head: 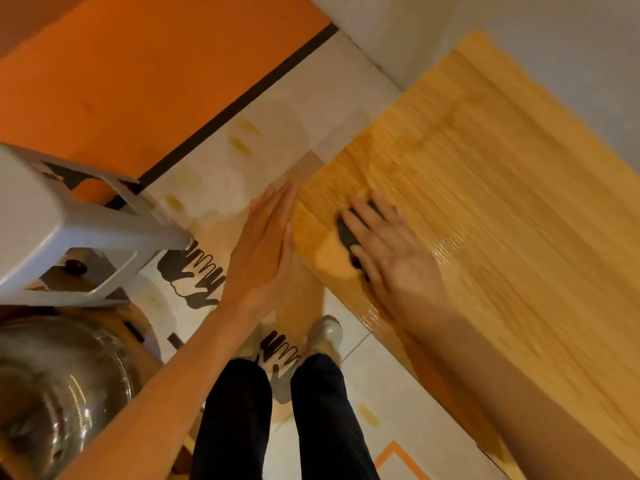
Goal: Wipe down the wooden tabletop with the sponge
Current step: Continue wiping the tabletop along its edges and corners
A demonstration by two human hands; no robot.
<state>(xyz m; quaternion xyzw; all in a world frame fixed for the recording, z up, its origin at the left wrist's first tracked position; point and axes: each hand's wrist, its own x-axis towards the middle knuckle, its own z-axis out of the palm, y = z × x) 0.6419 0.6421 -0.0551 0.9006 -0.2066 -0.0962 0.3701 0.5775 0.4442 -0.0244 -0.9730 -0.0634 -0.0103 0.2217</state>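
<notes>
Sponge under my right palm, at the table's left edge.
My right hand (391, 251), fingers spread flat, presses the dark sponge (347, 233) onto the wooden tabletop (502, 188); my left hand (266, 244) hovers flat-fingered just beside that edge.

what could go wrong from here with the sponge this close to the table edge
1. The right hand presses the dark sponge flat near the corner of the wooden tabletop; a further stroke that way could push it, and any water, off onto the floor.
2. The left hand is held flat at the table edge, so it may get bumped by the sponge.
3. The glossy streak by the wrist looks wet; drips could make the floor near the shoes slippery.
</notes>
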